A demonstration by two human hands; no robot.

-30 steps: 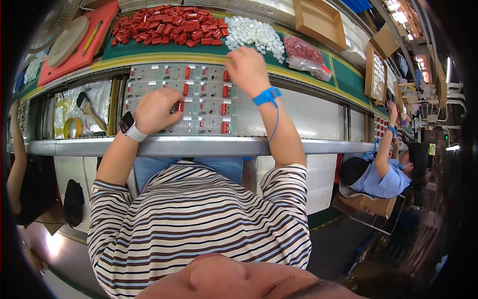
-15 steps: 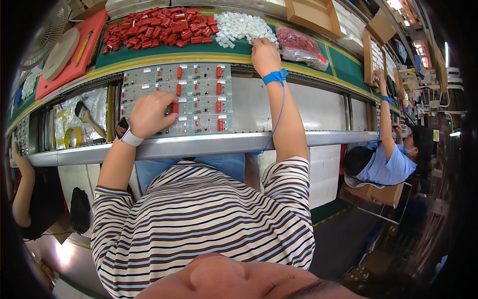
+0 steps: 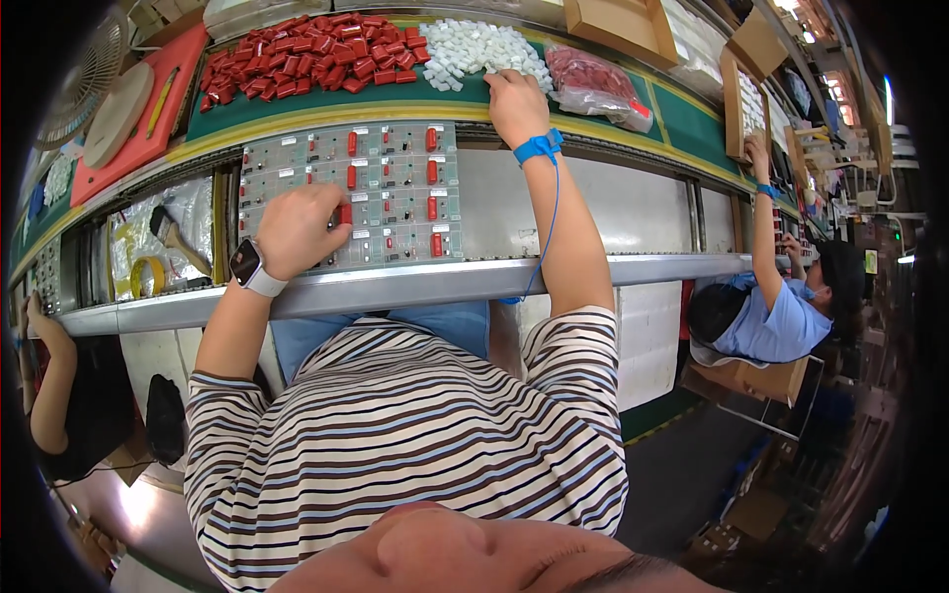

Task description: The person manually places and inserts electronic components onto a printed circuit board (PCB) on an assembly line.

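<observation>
My left hand rests over the left part of a panel of circuit boards, its fingers curled. A red block-shaped component shows between its finger and thumb, at the board's surface. More red components stand upright in columns on the panel, among small dark parts and white labels. My right hand, with a blue strap and cord at the wrist, reaches the near edge of a pile of small white parts. Its fingers are bent together at the pile; whatever they pinch is too small to make out.
A heap of red components lies left of the white pile, and a plastic bag of reddish parts right of it. A metal rail runs along the front. A brush and yellow tape roll lie at left. Co-workers sit on both sides.
My right hand has shifted slightly left and nearer along the white pile's edge. My left hand stays by the same red component, turned a little.
</observation>
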